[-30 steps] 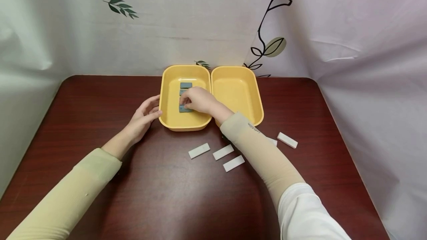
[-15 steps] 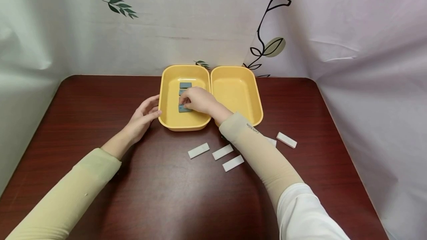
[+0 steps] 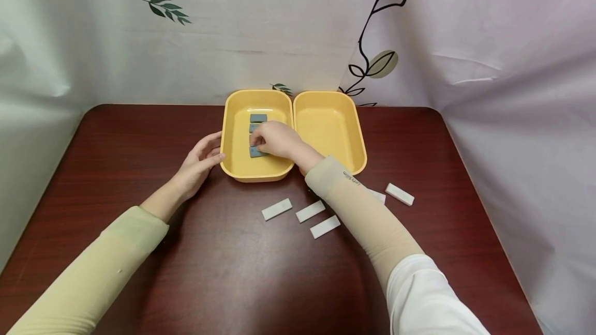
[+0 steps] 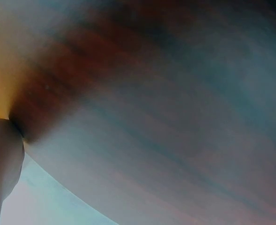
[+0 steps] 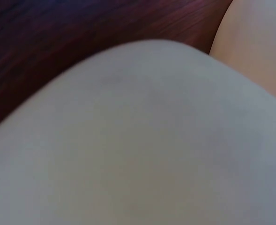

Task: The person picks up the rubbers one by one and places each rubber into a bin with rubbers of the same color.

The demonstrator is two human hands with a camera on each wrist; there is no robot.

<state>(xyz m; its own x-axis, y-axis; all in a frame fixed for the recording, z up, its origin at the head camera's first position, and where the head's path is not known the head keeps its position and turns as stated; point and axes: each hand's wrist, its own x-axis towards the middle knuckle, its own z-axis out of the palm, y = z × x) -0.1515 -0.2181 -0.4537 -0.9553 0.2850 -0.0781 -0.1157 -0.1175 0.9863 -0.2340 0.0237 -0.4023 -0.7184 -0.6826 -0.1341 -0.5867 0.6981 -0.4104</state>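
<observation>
In the head view, my right hand [image 3: 278,138] reaches down into the left yellow bin [image 3: 256,171]. Its curled fingers and thumb pinch a small blue-grey rectangular tile [image 3: 254,152] at the bin's floor, partly covering it. Beyond the fingers, more blue-grey tiles [image 3: 258,118] lie in a column. My left hand [image 3: 195,165] rests against the left bin's outer side, fingers loosely bent and thumb at the rim. In the left wrist view, a fingertip [image 4: 5,150] shows at the bin's yellow edge. Only the hand's pale skin fills most of the right wrist view.
A second yellow bin [image 3: 329,123] stands right beside the first. Several white tiles lie on the dark red table in front, such as one white tile [image 3: 277,210] at left and another white tile [image 3: 399,194] at right. My right forearm partly hides one. A pale curtain [image 3: 223,30] hangs behind.
Almost nothing differs. The near blue-grey tile under my right fingers has turned slightly; my left hand stays at the bin's side.
</observation>
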